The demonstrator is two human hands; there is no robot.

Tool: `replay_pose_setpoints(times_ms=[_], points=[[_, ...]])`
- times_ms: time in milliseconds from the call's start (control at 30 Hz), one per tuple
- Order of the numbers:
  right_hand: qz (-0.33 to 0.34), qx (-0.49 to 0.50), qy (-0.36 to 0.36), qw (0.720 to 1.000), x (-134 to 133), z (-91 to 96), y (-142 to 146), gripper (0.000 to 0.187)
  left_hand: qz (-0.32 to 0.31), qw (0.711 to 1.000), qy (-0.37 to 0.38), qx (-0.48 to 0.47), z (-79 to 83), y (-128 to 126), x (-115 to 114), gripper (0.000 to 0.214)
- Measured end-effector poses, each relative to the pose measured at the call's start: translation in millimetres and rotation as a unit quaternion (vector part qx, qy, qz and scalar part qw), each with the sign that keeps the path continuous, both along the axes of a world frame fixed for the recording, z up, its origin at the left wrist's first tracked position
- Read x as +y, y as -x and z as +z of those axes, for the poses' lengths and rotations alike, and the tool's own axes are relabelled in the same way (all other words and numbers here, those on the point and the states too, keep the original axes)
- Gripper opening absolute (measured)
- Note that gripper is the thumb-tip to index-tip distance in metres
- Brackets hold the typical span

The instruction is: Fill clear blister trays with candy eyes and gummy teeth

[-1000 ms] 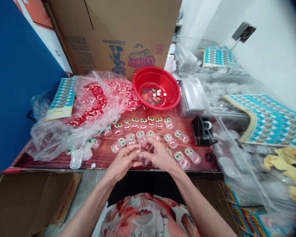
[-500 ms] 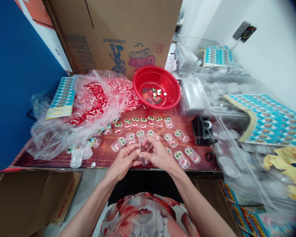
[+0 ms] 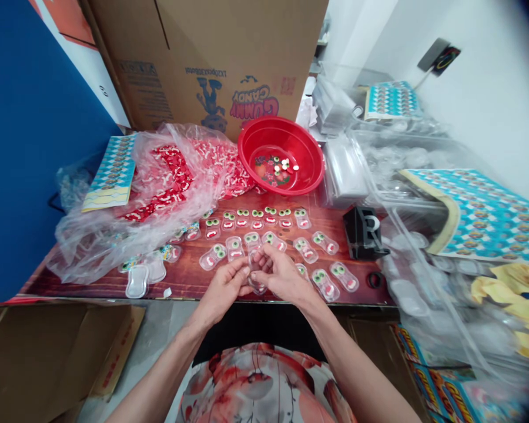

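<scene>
Near the table's front edge, my left hand [image 3: 227, 286] and my right hand [image 3: 282, 274] close on the two sides of one clear plastic candy pack [image 3: 257, 285]. Fingers cover most of this pack, so its contents are hard to make out. Around my hands lie several clear packs with green gummy eyes and red-and-white gummy mouths, such as one pack [image 3: 213, 257] to the left and another pack [image 3: 325, 285] to the right. Behind them runs a row of similar packs, including a pack [image 3: 270, 216] near the middle.
A red basin [image 3: 308, 182] holds several gummy eyes. Left of it, a plastic bag [image 3: 92, 252] contains red-and-white gummies. A black tape dispenser [image 3: 362, 235] and a tape roll [image 3: 374, 279] sit at right, beside a clear bin and printed sheets [image 3: 485, 211]. A cardboard box [image 3: 180, 35] stands behind.
My hands stay on the same pack, almost unmoved. The whole view has shifted very slightly; the packs and basin keep their places.
</scene>
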State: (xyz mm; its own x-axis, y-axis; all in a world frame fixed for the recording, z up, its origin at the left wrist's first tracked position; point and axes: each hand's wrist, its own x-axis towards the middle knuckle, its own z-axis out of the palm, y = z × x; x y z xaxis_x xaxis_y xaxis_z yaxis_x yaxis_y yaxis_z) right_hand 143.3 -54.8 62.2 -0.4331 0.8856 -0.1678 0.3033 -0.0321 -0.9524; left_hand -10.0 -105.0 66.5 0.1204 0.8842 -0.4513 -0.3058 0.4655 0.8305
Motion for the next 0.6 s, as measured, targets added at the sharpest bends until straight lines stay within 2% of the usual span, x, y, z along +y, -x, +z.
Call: replay_pose_setpoints(times_ms=[100, 200, 300, 433, 500, 600], points=[[0.001, -0.058, -0.049, 0.997, -4.3, 3.2, 4.0, 0.018, 0.002, 0.999, -0.035, 0.029, -7.4, -3.7, -1.0, 0.044], [-0.013, -0.145, -0.113, 0.983, -10.2, 5.2, 9.8, 0.013, 0.025, 0.991, -0.097, 0.09, -19.2, -5.6, -1.9, 0.039], [-0.034, -0.212, -0.126, 0.969, -15.0, 6.8, 15.3, 0.011, 0.04, 0.978, -0.144, 0.143, -24.9, -3.9, -3.6, 0.036], [-0.045, -0.205, -0.094, 0.973, -21.6, 10.3, 22.0, 0.009, 0.039, 0.958, -0.179, 0.219, -19.7, 1.1, -5.8, 0.036], [-0.068, -0.201, -0.112, 0.971, -26.0, 11.3, 26.1, 0.01, 0.037, 0.942, -0.199, 0.268, -19.2, 3.7, -5.5, 0.036], [-0.097, -0.198, -0.145, 0.965, -30.3, 9.3, 31.0, 0.014, 0.02, 0.924, -0.221, 0.312, -28.1, 7.6, -3.3, 0.038]])
